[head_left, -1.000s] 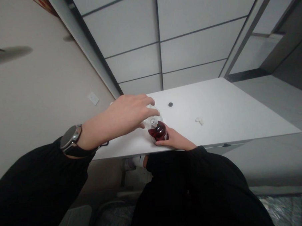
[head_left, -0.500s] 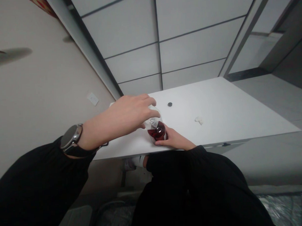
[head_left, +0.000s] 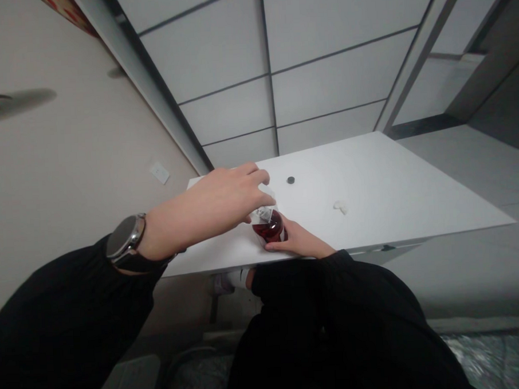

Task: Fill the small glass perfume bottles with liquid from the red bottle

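A rounded clear container of dark red liquid (head_left: 268, 231) stands near the front edge of the white table. My right hand (head_left: 302, 239) wraps around its lower right side, thumb in front. Above it, my left hand (head_left: 233, 193) arches over from the left, fingers curled down and closed around a clear, whitish see-through piece (head_left: 264, 214) at the container's top. The left hand partly hides this piece, so its exact kind is unclear. A dark watch (head_left: 126, 237) sits on the left wrist.
On the white table (head_left: 383, 183) lie a small dark round cap (head_left: 290, 180) toward the back and a crumpled white scrap (head_left: 341, 206) to the right. Panelled white doors (head_left: 323, 88) rise behind the table. A wall socket (head_left: 159, 172) is at left.
The view has shifted very slightly. Both hands keep almost the same positions on the container and the clear piece, with only a slight movement of the left hand's fingers.
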`<move>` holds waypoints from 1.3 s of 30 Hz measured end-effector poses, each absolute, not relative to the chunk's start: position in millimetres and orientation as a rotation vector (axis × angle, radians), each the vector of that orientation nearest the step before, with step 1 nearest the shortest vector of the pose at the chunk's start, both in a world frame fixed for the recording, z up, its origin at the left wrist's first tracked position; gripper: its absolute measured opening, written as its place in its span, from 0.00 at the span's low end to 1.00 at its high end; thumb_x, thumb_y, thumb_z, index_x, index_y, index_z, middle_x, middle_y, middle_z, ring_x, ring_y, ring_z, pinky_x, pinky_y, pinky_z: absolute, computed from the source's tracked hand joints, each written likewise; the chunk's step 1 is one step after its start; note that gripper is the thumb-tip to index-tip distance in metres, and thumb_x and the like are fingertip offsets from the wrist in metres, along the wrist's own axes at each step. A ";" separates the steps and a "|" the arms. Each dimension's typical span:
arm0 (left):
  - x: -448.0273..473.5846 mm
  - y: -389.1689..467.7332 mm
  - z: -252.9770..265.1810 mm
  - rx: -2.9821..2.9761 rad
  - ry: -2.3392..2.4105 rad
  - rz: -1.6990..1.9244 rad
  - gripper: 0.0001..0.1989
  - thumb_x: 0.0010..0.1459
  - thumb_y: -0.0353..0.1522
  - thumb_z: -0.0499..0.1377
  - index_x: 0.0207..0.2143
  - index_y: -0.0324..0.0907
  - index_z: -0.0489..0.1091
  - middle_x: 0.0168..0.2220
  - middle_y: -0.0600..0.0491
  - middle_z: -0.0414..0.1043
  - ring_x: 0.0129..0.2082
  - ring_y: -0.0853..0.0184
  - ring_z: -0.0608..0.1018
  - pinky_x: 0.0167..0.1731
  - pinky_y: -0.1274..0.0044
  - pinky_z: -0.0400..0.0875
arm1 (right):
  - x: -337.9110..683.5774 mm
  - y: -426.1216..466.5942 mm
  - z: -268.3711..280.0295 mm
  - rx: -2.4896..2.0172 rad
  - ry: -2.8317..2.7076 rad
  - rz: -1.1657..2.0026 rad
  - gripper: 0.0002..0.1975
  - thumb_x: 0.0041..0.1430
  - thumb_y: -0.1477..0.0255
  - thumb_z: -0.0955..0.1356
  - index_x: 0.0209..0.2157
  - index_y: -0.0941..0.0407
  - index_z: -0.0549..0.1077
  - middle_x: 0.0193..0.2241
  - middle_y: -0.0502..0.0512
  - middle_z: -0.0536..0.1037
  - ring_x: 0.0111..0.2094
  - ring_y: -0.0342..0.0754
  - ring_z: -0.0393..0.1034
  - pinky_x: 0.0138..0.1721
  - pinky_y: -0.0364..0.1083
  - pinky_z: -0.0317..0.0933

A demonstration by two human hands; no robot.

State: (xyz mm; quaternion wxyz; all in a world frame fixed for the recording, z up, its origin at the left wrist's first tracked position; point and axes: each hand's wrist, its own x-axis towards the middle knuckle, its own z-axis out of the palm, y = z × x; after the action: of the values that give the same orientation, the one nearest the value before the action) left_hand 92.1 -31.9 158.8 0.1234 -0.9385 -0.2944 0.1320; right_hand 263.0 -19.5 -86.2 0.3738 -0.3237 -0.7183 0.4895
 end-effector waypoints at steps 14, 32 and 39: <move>101.3 -29.9 160.7 -2.738 -0.815 0.416 0.16 0.67 0.37 0.64 0.56 0.52 0.77 0.57 0.47 0.76 0.58 0.54 0.74 0.51 0.67 0.69 | 264.7 -18.2 -88.5 -0.853 -1.844 1.244 0.46 0.52 0.53 0.80 0.68 0.50 0.63 0.64 0.62 0.74 0.64 0.65 0.69 0.68 0.66 0.59; 110.2 -29.8 161.2 -2.727 -0.773 0.436 0.14 0.67 0.34 0.63 0.54 0.49 0.79 0.56 0.46 0.76 0.56 0.55 0.75 0.50 0.69 0.70 | 264.5 -17.5 -87.8 -0.825 -1.827 1.254 0.45 0.52 0.54 0.80 0.67 0.49 0.63 0.63 0.61 0.75 0.63 0.65 0.70 0.67 0.67 0.61; 113.7 -29.8 162.2 -2.736 -0.772 0.470 0.13 0.67 0.32 0.62 0.52 0.47 0.79 0.54 0.46 0.77 0.55 0.56 0.74 0.47 0.71 0.69 | 265.6 -16.9 -89.5 -0.825 -1.845 1.211 0.49 0.49 0.54 0.81 0.68 0.51 0.63 0.63 0.63 0.74 0.64 0.67 0.69 0.67 0.67 0.60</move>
State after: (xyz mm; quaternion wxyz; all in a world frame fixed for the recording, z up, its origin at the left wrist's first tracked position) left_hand 113.7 -29.8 162.2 0.1299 -0.9415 -0.2656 0.1617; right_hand 265.6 -16.9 -89.5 0.3827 -0.3233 -0.7236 0.4747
